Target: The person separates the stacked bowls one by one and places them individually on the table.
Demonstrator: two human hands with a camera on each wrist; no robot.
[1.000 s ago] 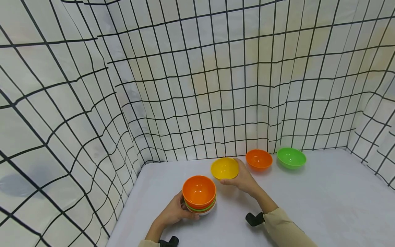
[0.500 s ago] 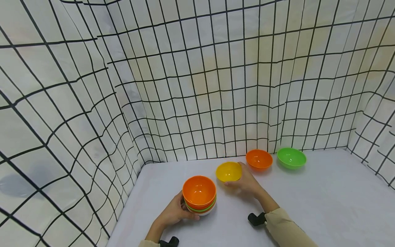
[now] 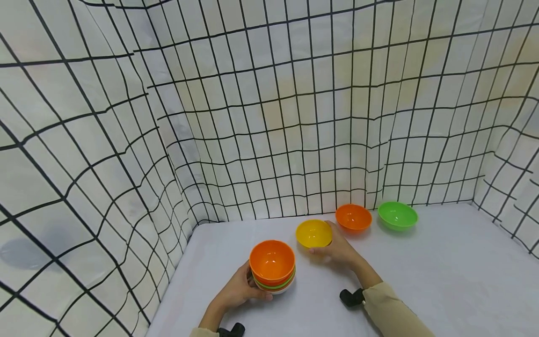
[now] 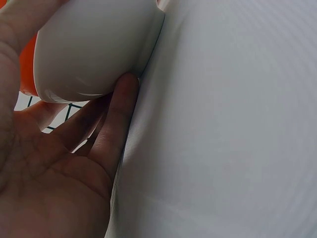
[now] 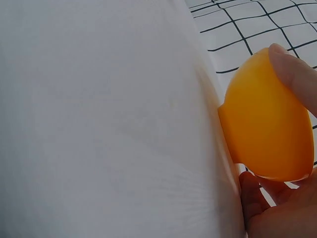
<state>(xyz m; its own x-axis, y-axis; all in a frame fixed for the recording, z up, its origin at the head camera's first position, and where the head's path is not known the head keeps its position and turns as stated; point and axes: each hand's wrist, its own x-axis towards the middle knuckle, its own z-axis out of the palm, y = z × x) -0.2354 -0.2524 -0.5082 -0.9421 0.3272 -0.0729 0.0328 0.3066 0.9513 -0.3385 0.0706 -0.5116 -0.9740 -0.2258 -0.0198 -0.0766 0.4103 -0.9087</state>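
Note:
A stack of nested bowls (image 3: 272,262) stands on the white tabletop, with an orange bowl on top, a green edge below it and a white bowl (image 4: 99,47) at the bottom. My left hand (image 3: 241,286) grips the stack from its left side, thumb in front and fingers behind. Just beyond and to the right, my right hand (image 3: 339,247) holds a yellow bowl (image 3: 313,233) by its right side. In the right wrist view, the thumb presses the yellow bowl's wall and its foot appears to touch the cloth. Some right fingers are hidden behind the bowl.
An orange bowl (image 3: 353,217) and a green bowl (image 3: 397,216) stand near the table's back edge, right of the yellow one. White walls with a black grid (image 3: 278,121) enclose the table (image 3: 455,276) at the back and both sides.
The yellow bowl has moved slightly right and toward me with my right hand, mostly in the first half second. My left hand and the stack have stayed in place.

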